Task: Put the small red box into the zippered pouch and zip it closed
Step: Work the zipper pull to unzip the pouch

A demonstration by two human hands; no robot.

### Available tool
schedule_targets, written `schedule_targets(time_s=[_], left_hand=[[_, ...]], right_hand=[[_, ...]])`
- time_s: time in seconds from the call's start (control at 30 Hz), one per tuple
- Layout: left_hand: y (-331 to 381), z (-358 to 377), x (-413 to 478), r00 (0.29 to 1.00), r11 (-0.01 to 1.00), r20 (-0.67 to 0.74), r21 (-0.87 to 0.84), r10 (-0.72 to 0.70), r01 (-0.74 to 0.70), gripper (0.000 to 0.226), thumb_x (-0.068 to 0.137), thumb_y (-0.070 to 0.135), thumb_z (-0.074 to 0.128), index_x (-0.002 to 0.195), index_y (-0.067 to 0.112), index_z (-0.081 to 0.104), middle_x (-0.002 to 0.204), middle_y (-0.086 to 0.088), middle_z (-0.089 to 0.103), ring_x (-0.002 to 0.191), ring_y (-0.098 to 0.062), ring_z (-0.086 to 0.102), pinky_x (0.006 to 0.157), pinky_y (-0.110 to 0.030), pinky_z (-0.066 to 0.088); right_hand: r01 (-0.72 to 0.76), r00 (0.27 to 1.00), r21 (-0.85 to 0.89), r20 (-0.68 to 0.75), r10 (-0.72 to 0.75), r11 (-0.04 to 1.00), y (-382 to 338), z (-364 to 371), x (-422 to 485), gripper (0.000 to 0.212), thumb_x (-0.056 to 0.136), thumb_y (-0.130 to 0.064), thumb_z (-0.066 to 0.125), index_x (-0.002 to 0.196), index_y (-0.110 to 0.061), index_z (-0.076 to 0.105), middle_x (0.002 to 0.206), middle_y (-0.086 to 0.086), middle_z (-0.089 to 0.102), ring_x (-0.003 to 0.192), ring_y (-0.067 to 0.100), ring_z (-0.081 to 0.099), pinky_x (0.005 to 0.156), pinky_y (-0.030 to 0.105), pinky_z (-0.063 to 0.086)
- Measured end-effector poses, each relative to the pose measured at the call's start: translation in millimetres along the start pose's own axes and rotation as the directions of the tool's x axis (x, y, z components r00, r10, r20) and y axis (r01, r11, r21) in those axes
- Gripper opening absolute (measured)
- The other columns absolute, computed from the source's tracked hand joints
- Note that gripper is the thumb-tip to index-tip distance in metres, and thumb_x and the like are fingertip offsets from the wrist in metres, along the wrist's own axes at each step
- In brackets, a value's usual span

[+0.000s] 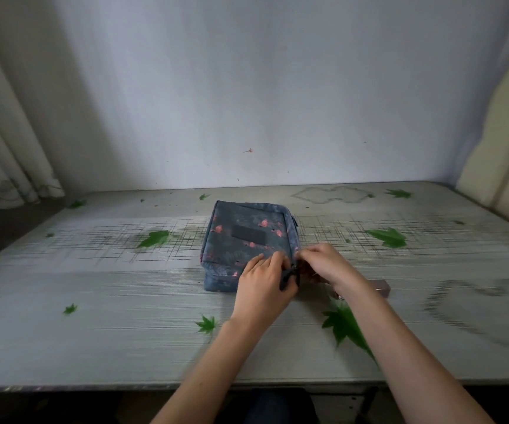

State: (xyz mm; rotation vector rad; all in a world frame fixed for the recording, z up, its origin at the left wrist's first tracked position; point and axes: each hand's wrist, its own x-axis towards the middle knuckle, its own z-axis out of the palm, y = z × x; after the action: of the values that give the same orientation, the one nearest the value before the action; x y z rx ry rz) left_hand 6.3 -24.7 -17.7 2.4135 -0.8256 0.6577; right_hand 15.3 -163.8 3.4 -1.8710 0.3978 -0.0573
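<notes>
The blue-grey zippered pouch [244, 240] with pink flamingo print lies flat in the middle of the table. My left hand [262, 280] lies on its near right corner, and its fingers curl round a dark tab [287, 278] there. My right hand [323, 264] is right beside it, fingertips pinching the pouch's right edge by the zipper. A small dull-red box [380, 288] lies on the table just right of my right wrist, partly hidden by the forearm. Whether the zipper is open is hidden by my hands.
The table [124, 316] has a pale cloth printed with green leaves and grey lines. A white wall stands behind it, curtains hang at the far left, and a cream panel [504, 154] leans at the right. The table's front edge runs below my forearms.
</notes>
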Motion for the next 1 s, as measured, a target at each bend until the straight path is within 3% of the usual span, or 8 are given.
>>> schedule_targets(time_s=[0.1,0.27,0.4,0.6,0.73,1.0], left_hand=[[-1.1,-0.2,-1.6,0.995,0.992,-0.041,0.084,0.096,-0.092,0.024,0.064,0.02,0.077,0.077,0.015,0.057,0.065,0.001,0.071,0.066,-0.019,0.068,0.078,-0.029,0.055],[-1.5,0.9,-2.1,0.997,0.995,0.001,0.058,0.084,-0.083,0.026,0.07,0.021,0.071,0.086,0.015,0.053,0.074,-0.001,0.072,0.071,-0.021,0.069,0.088,-0.032,0.05],[0.6,-0.7,-2.1,0.996,0.994,0.016,0.058,0.091,-0.091,0.026,0.068,0.02,0.071,0.086,0.015,0.054,0.073,0.0,0.069,0.07,-0.022,0.067,0.079,-0.03,0.053],[-0.3,-1.9,-3.4,0.997,0.997,0.019,-0.003,0.075,-0.075,0.015,0.076,0.017,0.06,0.088,0.011,0.054,0.077,-0.005,0.071,0.077,-0.025,0.066,0.087,-0.031,0.05],[-0.5,-3.2,-3.3,0.996,0.997,-0.029,0.015,0.082,-0.081,0.013,0.075,0.018,0.063,0.082,0.012,0.054,0.067,-0.003,0.069,0.069,-0.022,0.066,0.074,-0.027,0.052],[-3.0,0.1,-4.0,1.0,0.991,-0.017,-0.131,-0.016,0.014,0.011,0.084,0.024,0.051,0.085,0.015,0.044,0.077,-0.005,0.066,0.078,-0.025,0.061,0.074,-0.031,0.043]], right_hand=[[-0.001,1.0,0.002,-0.012,0.001,1.0,-0.5,-0.1,-1.1,0.017,0.083,-0.019,0.059,0.067,-0.012,0.063,0.059,0.003,0.058,0.051,0.012,0.054,0.033,0.009,0.039],[0.001,1.0,-0.018,-0.015,-0.002,1.0,-1.1,0.2,-2.6,0.018,0.083,-0.02,0.058,0.079,-0.005,0.068,0.06,0.003,0.058,0.052,0.013,0.054,0.032,0.01,0.038],[-0.002,1.0,-0.029,-0.016,0.002,1.0,-0.2,0.0,-1.7,0.018,0.082,-0.021,0.059,0.077,-0.007,0.069,0.061,0.002,0.059,0.054,0.012,0.055,0.044,0.018,0.041],[0.008,1.0,-0.037,-0.009,-0.009,0.999,2.2,-0.5,-0.5,0.017,0.081,-0.022,0.06,0.069,-0.013,0.065,0.062,0.003,0.061,0.057,0.014,0.057,0.052,0.024,0.041],[0.019,1.0,-0.033,-0.009,-0.02,0.999,3.3,0.6,1.0,0.018,0.082,-0.022,0.059,0.068,-0.012,0.065,0.064,0.004,0.061,0.06,0.016,0.057,0.056,0.025,0.044],[0.032,0.999,-0.085,-0.001,-0.032,0.996,-0.6,2.4,-4.1,0.024,0.083,-0.028,0.059,0.074,-0.006,0.067,0.055,0.003,0.059,0.048,0.015,0.056,0.046,0.02,0.043]])
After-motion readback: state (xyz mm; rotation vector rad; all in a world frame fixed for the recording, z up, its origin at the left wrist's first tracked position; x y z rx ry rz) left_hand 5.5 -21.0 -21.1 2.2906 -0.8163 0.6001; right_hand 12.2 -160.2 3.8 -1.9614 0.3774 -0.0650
